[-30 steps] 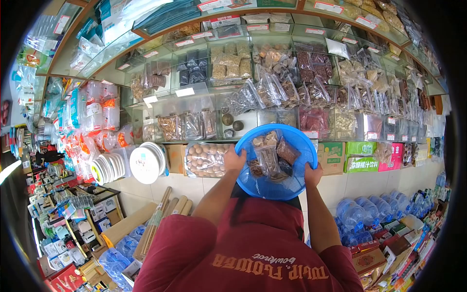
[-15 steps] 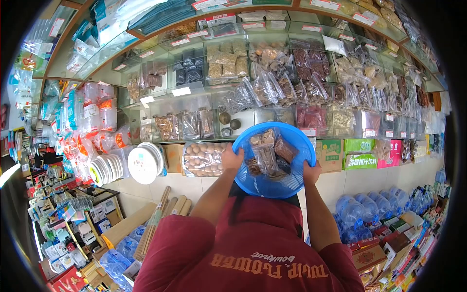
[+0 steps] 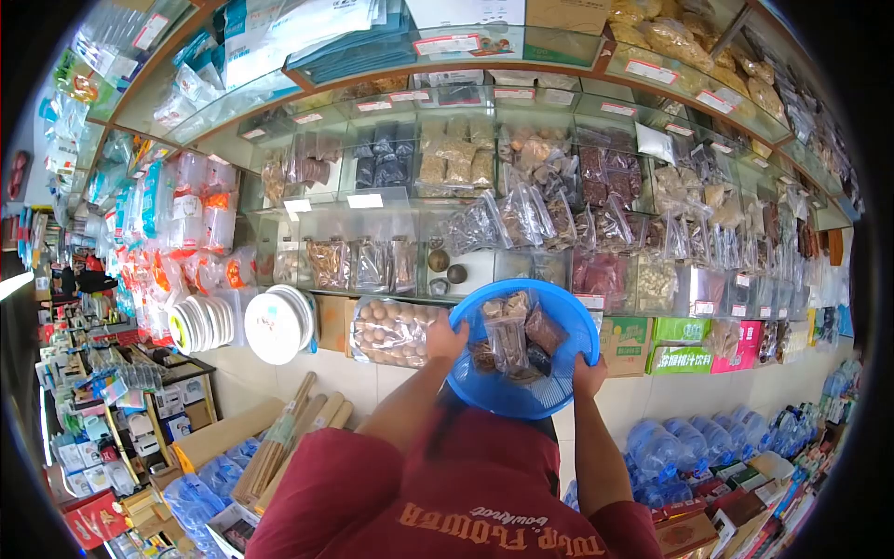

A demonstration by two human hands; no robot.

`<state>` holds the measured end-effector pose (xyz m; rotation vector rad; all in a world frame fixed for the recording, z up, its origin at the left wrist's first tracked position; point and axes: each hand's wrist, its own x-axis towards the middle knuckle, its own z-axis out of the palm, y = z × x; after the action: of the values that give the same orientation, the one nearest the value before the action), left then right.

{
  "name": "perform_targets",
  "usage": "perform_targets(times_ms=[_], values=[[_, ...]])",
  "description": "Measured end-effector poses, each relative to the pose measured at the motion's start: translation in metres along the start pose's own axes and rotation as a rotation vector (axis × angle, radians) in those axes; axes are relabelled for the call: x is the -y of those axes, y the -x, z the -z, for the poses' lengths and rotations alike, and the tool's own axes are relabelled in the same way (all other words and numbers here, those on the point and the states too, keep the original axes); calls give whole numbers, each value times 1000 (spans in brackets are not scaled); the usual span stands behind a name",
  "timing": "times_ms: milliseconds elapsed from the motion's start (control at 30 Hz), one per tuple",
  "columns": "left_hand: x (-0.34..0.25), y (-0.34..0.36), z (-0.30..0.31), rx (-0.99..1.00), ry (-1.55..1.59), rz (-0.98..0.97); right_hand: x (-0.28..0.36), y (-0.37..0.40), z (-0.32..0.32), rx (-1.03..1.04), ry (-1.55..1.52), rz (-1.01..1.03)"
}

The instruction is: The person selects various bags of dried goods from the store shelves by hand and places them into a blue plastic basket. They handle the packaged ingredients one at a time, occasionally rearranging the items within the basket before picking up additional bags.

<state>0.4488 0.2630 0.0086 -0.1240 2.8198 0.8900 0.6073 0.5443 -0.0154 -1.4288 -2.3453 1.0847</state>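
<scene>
A round blue plastic basket (image 3: 577, 321) is held in front of my body. My left hand (image 3: 447, 337) grips its rim on the left side, and my right hand (image 3: 588, 374) grips the rim at the lower right. Several clear bags of dried goods lie in the basket. Among them are a zip bag (image 3: 507, 343) of light brown pieces, a bag (image 3: 545, 332) of reddish-brown contents and a dark bag (image 3: 540, 360). Just beyond my left hand, a tray of eggs (image 3: 389, 328) under clear wrap stands below the shelf.
Glass shelf compartments hold bagged goods, including black bags (image 3: 383, 154) and grain bags (image 3: 455, 163). Two dark round balls (image 3: 456, 273) lie on the low shelf. White plates (image 3: 277, 326) stand left, large water bottles (image 3: 656, 447) right, and rolled mats (image 3: 293, 429) behind my left arm.
The shelves and basket sit lower in the view, with more of the upper shelf showing. Both hands keep their hold on the basket, and its contents look unchanged.
</scene>
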Motion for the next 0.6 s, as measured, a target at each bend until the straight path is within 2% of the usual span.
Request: perform_targets(times_ms=[167, 267, 300, 367, 400, 467, 533, 567, 600], values=[[3, -1, 1, 39, 75, -13, 0, -2, 2, 57, -51, -27], [1, -9, 1, 221, 11, 36, 4, -1, 5, 37, -50, 11], [-5, -13, 5, 222, 20, 35, 6, 0, 5, 26, -31, 24], [-25, -18, 24, 280, -11, -92, 4, 4, 10, 33, 25, 9], [-33, -25, 31, 109, 63, -249, -5, 3, 7, 49, 12, -22], [-48, -62, 36, -127, 307, -424, -11, -2, 7, 59, 10, -46], [-50, -117, 17, 119, 919, -285, -8, 5, 11, 74, 22, -32], [-61, -144, 19, 218, 1023, -184, -9, 7, 14, 64, 36, -33], [-76, -171, 24, 316, 1125, -82, -10, 7, 15, 132, -2, -149]])
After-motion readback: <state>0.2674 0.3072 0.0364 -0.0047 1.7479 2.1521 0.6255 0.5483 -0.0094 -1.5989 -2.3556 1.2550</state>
